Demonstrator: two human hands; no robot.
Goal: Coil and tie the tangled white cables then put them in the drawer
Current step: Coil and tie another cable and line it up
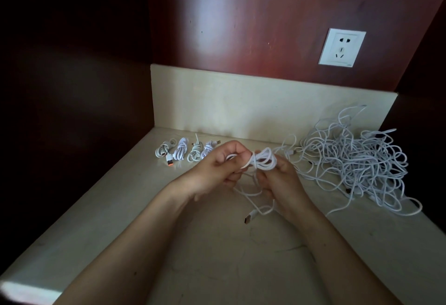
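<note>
Coils (181, 151), four, tied, lie in a row on the bench (144, 184) at far left, close to the pale upstand. An orange-ended plug (169, 161) lies by the leftmost one.

Left hand (217, 167) is just right of the row, over the bench. Its fingers are curled and pinch the left end of a small white cable bundle (264, 160), with one strand looped around that end.

Right hand (282, 181) has its fingers curled round the right side of the same bundle from below. The bundle spans the gap between the two hands. A loose tail hangs down from it between the wrists and ends in a USB plug (248, 218), which is on or just over the bench; I cannot tell which.

Tangle (357, 160) of uncoiled white cables is heaped at the right rear of the bench, partly against the upstand. Stray loops trail toward the front and toward the hands.

Socket (342, 47), white, is on the red-brown wall above the tangle.
</note>
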